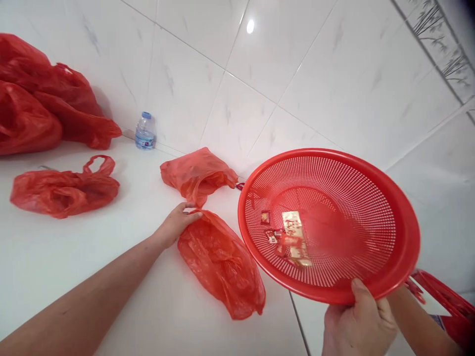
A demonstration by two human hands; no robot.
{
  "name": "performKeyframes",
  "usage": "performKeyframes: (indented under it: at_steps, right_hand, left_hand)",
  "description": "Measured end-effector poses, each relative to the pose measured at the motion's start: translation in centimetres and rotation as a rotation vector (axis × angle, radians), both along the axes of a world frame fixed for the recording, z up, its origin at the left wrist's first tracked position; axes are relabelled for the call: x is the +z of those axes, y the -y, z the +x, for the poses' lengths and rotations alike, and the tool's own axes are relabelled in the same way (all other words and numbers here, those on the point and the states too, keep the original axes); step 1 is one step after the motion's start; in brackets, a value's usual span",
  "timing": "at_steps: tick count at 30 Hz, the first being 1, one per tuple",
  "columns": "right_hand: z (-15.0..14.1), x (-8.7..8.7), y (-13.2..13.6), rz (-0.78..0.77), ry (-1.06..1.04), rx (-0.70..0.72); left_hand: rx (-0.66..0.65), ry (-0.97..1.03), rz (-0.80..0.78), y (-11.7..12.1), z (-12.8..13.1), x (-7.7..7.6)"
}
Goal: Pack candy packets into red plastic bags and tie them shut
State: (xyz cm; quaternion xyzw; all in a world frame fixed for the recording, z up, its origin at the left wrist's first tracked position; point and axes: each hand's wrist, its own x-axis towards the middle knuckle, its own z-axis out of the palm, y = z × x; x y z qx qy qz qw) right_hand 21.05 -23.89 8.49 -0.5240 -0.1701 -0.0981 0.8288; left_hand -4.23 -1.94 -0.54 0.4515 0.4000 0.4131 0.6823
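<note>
My left hand (177, 223) is at the upper edge of a thin red plastic bag (226, 262), thumb and fingers closed on it. This bag lies limp on the white surface. Just beyond the hand sits another red plastic bag (198, 170). My right hand (361, 321) grips the near rim of a round red plastic colander (371, 198), thumb on top. The colander is tilted towards me. Inside, at its left, lie several small red packets (272, 236) and gold-coloured wrappers (295, 227). The fingers under the rim are partly hidden.
A small clear bottle (145, 132) with a blue cap stands by the tiled wall (222, 29). More red bags lie to the left, one flat (67, 193) and a large heap (48, 104). Red items (445, 296) show at lower right, beside a bare forearm.
</note>
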Motion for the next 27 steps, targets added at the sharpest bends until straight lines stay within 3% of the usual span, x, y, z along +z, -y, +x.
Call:
performKeyframes:
  at_steps: [7, 11, 19, 23, 27]
  right_hand:
    - [-1.5, -1.0, -0.8, -0.14, 0.088, 0.09]
    - [-2.6, -1.6, -0.8, -0.158, 0.081, 0.038]
    - [-3.1, -2.6, 0.5, -0.447, 0.632, -0.237]
    - [-3.6, -2.0, 0.9, -0.611, 0.842, -0.269]
    - [-4.3, -1.6, 0.8, -0.647, 0.901, -0.261]
  left_hand:
    - [-0.029, 0.14, -0.085, 0.5, 1.0, -0.6]
    - [-0.026, 0.169, -0.103, 0.3, 1.0, -0.9]
    - [0.009, 0.163, -0.119, 0.3, 1.0, -0.3]
    - [-0.024, 0.166, -0.129, 0.2, 0.9, -0.4]
    - [-0.048, 0.149, -0.114, 0.2, 0.9, -0.5]
